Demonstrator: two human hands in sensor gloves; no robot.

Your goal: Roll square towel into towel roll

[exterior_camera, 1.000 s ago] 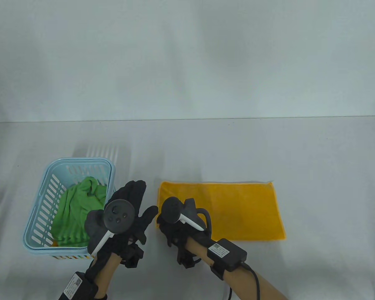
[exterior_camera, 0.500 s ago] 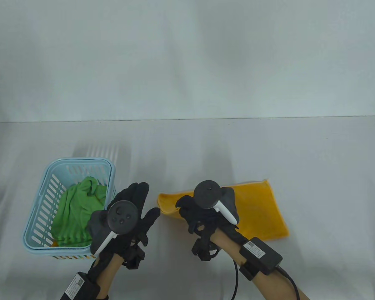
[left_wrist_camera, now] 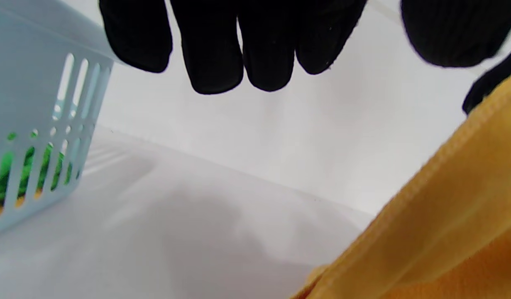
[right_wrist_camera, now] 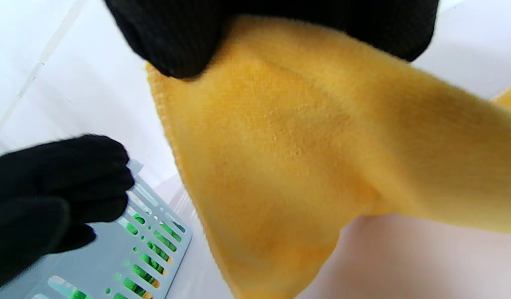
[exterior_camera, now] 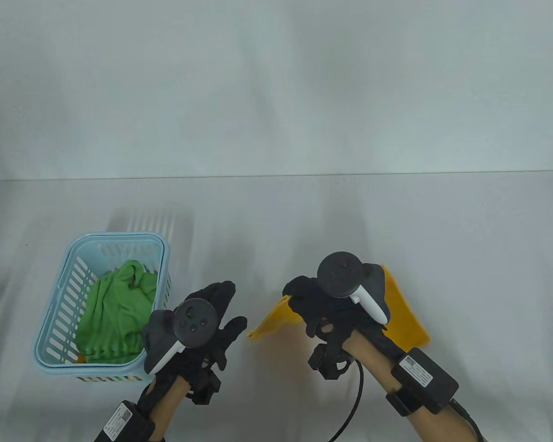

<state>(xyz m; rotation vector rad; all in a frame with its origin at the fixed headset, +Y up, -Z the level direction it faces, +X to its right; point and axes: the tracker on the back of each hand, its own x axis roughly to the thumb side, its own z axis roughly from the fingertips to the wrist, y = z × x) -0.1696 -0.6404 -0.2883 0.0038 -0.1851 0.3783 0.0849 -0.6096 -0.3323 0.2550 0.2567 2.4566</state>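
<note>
Here the right hand (exterior_camera: 325, 306) pinches the yellow towel (exterior_camera: 408, 315), lifting its left end off the counter (exterior_camera: 276, 216) near the front edge; the left hand (exterior_camera: 212, 317) hovers relaxed, grasping nothing.

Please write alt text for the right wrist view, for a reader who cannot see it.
Black-gloved fingers of the right hand pinch the edge of a yellow towel, which hangs lifted. At lower left are the left hand and a pale blue basket holding something green.
</note>
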